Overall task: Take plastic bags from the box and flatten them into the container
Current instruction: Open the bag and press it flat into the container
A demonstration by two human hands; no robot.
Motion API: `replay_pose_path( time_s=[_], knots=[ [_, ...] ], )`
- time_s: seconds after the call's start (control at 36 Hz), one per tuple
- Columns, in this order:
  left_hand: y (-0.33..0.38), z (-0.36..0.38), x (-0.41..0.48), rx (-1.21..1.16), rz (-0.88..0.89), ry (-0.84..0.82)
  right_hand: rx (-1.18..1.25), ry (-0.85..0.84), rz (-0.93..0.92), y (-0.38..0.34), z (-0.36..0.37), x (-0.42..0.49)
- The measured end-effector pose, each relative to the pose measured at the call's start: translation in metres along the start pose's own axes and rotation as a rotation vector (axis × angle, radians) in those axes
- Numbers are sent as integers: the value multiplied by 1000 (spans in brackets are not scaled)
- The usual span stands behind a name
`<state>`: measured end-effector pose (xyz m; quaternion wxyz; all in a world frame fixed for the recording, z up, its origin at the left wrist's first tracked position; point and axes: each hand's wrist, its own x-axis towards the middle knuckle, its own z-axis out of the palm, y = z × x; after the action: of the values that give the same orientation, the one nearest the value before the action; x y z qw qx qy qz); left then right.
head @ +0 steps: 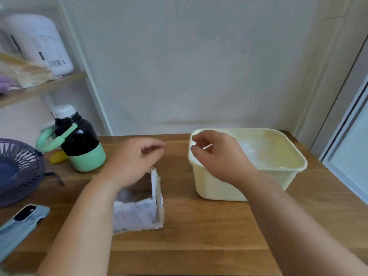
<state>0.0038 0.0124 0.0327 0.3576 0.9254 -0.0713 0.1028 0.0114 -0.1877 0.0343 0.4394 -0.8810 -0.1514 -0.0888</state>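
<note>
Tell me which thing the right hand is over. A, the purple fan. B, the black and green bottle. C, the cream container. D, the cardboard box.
C: the right hand is over the near left corner of the cream container, while the left hand is above the cardboard box.

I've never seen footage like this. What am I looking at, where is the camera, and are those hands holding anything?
There is no machine here. A person wears one camera on the head, looking down at their own bare hands. On the wooden table stand a small open box and a cream plastic container, with a black-and-green flask and a phone at the left. The left hand hovers over the box, the right hand over the container's left rim. Both have curled fingers, as if pinching, but it is too blurred to tell whether they hold thin plastic.
</note>
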Motion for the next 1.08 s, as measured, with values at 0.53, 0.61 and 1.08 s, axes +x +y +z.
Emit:
replay_pose_path(
  time_s=[0.53,0.61,1.08],
  knots=[
    [-51,-8,-27,641,-408,-808,101,-369,86,-7,123,-18],
    [-54,-6,-25,607,-429,-830,119,-387,94,-6,124,-19],
    [-60,-20,-39,62,-191,-335,176,-388,116,-1,125,-15]
  ],
)
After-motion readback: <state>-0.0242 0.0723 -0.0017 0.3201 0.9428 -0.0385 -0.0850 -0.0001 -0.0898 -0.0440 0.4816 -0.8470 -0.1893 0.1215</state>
